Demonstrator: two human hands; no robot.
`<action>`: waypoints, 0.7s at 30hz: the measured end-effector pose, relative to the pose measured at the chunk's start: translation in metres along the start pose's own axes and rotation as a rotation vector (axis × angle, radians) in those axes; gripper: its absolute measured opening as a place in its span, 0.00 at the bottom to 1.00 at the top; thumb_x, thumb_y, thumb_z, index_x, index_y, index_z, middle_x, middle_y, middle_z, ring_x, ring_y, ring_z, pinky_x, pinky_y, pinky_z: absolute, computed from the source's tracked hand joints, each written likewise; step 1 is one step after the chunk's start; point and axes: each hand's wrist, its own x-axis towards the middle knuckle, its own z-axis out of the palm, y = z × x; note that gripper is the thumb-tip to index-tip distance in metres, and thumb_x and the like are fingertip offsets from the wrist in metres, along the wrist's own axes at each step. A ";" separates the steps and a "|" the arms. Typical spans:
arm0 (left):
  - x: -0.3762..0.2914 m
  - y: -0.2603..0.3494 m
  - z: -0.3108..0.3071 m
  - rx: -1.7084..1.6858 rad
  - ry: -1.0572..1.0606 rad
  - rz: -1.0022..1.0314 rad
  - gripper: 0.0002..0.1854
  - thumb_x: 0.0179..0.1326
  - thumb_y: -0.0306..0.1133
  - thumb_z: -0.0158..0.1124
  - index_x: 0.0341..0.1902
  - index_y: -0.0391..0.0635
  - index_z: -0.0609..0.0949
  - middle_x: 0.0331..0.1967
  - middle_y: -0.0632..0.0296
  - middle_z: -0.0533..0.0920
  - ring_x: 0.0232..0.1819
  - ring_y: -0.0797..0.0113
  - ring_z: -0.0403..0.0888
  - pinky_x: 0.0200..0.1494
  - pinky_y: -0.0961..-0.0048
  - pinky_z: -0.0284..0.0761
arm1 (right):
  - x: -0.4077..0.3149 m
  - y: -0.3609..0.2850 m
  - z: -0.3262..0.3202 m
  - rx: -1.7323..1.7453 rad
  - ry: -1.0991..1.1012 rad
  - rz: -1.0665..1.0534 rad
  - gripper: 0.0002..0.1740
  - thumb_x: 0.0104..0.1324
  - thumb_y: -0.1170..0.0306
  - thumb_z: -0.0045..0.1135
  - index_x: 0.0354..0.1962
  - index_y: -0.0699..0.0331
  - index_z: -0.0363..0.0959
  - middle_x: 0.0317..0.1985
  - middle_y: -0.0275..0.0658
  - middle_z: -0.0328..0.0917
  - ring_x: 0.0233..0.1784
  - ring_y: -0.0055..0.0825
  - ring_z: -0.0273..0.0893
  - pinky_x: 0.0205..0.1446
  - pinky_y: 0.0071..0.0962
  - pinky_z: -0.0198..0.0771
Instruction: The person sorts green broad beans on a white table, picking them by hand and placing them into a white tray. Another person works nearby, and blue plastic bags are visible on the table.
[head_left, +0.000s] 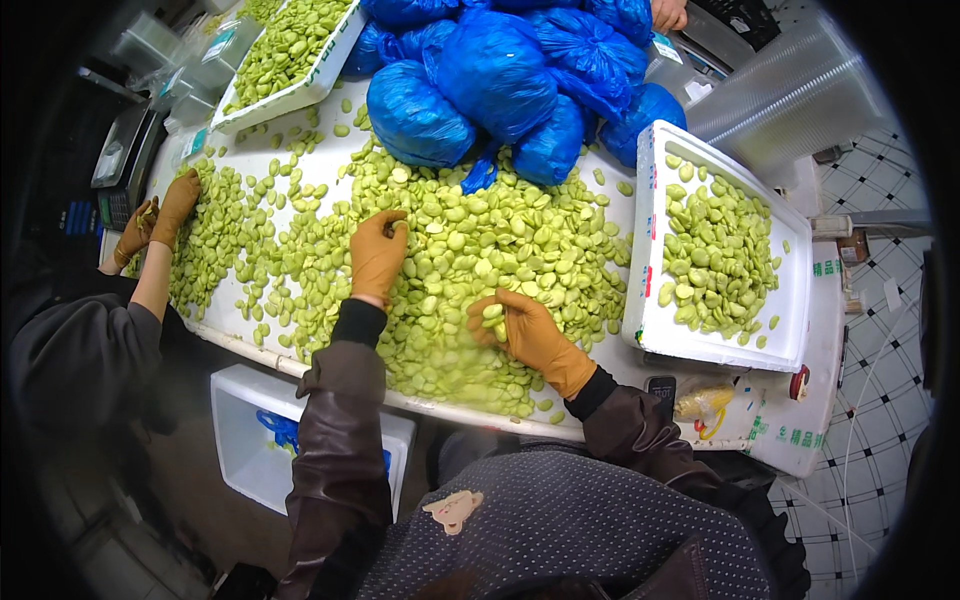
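A wide heap of green shelled broad beans (495, 247) covers the white tabletop before me. My left hand (377, 255), in an orange-brown glove, hovers over the heap's left part with thumb and fingers curled together. Whether a bean sits between those fingertips is hidden. Gloved alike, my right hand (541, 339) is palm-up over the near right part of the heap, with a few beans (495, 321) held in its curled fingers. Right of the heap stands a white foam box (646, 240), its floor partly covered with more beans.
Knotted blue plastic bags (495, 75) are piled behind the heap. A co-worker's gloved hands (176, 206) handle beans at left, near another bean-filled foam box (330, 71). Stacked clear containers (780, 90) stand far right. A phone (661, 394) and wrapped corn (703, 403) lie near the front edge.
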 end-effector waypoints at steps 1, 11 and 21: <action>-0.009 0.008 -0.004 -0.094 0.017 -0.082 0.10 0.53 0.28 0.60 0.39 0.40 0.81 0.23 0.63 0.79 0.25 0.72 0.74 0.30 0.77 0.70 | -0.002 0.001 0.002 0.010 -0.007 -0.019 0.25 0.68 0.57 0.31 0.40 0.72 0.70 0.32 0.40 0.73 0.37 0.28 0.71 0.39 0.25 0.66; -0.133 0.034 0.010 0.156 -0.051 0.555 0.16 0.50 0.24 0.61 0.45 0.43 0.77 0.45 0.54 0.77 0.51 0.58 0.72 0.51 0.66 0.68 | -0.016 0.013 -0.003 0.536 0.026 0.003 0.17 0.65 0.62 0.40 0.43 0.67 0.67 0.38 0.38 0.69 0.37 0.27 0.68 0.37 0.24 0.67; -0.103 0.007 0.039 0.541 -0.143 0.290 0.22 0.53 0.33 0.58 0.54 0.46 0.72 0.57 0.46 0.68 0.51 0.48 0.70 0.52 0.64 0.67 | 0.050 -0.035 0.026 -1.239 0.418 -0.382 0.16 0.56 0.62 0.54 0.42 0.58 0.75 0.23 0.34 0.74 0.25 0.26 0.73 0.27 0.26 0.65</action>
